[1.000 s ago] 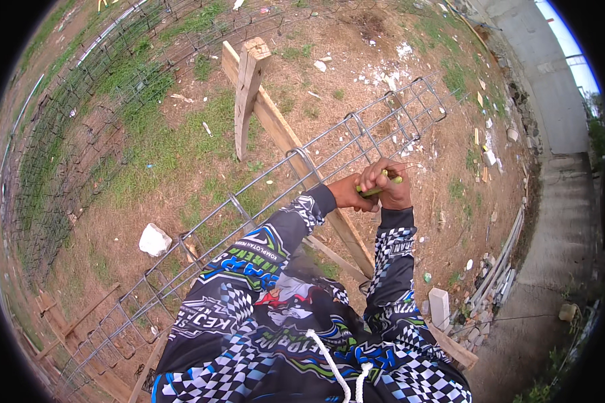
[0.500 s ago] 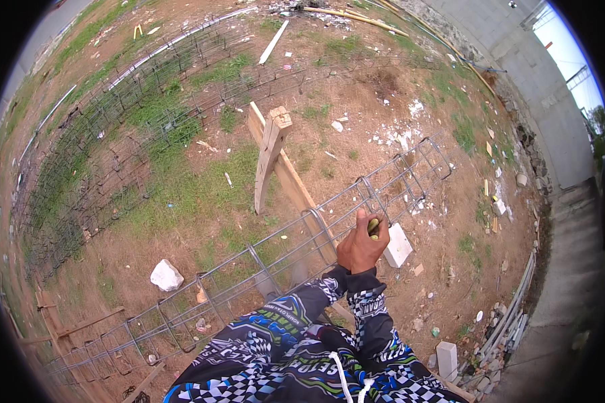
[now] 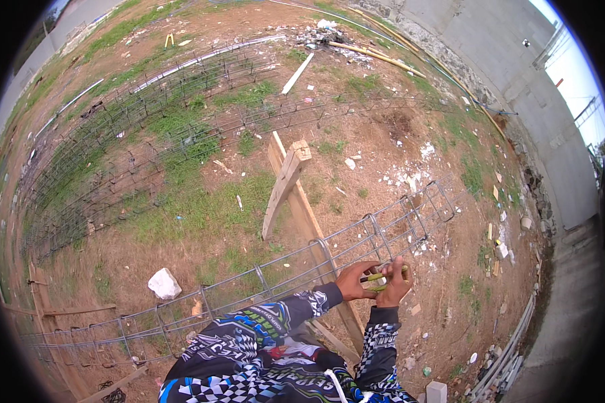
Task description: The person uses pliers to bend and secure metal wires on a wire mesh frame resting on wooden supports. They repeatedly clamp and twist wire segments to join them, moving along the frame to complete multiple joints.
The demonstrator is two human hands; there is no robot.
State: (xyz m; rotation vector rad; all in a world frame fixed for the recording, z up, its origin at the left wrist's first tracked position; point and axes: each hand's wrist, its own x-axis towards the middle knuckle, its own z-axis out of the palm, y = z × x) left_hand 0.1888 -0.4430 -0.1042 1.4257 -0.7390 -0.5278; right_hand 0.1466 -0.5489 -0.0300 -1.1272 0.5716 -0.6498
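Note:
Both of my hands meet beside the long cage of bent reinforcing bars, near its right-hand part. My right hand is closed around a hand tool with yellow-green handles; its working end is hidden, so I cannot tell its exact kind. From the other side my left hand curves its thumb and fingers onto the same handles. Square stirrups ring the cage's long bars, which rest across a wooden trestle with an upright post.
A second wooden support stands under the cage's left end. A white rock lies beyond the cage. More steel cages spread over the grass at far left. At right are a grey block, rubble and a concrete wall.
My hands, earlier close together over the tool, have drawn apart sideways, and the handles now show between them. My view has shifted, so the scene sits lower and farther right.

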